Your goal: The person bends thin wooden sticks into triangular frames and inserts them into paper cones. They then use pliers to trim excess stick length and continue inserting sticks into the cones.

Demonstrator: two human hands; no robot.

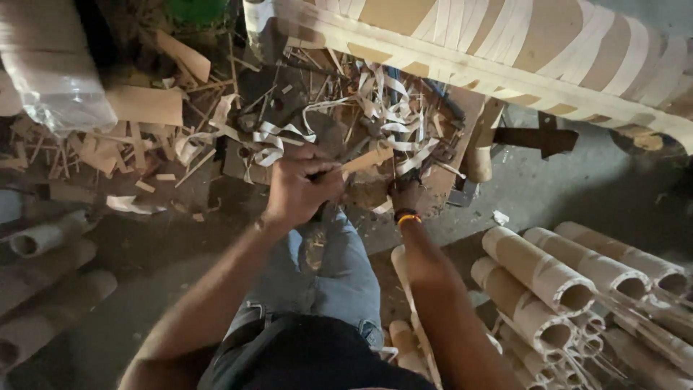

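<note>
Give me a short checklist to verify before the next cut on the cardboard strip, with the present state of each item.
1. Left hand grips the tool: ok.
2. Right hand steadies the cardboard strip: cannot tell, its fingers are hidden.
3. Tool edge away from the right hand: cannot tell, the blade is hidden.
4. Work spot free of scraps: not ok, ribbons and offcuts lie all around.
5. Cardboard tubes apart from the hands: ok.

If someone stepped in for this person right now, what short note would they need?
Left hand: closed around a dark-handled tool, pressed against a flat tan cardboard strip.
Right hand: mostly hidden, steadying the work beside that strip; grip unclear.
Done: white and tan cardboard shavings litter the floor ahead.
Left: brown cardboard tubes stacked at right, more at left.
</note>
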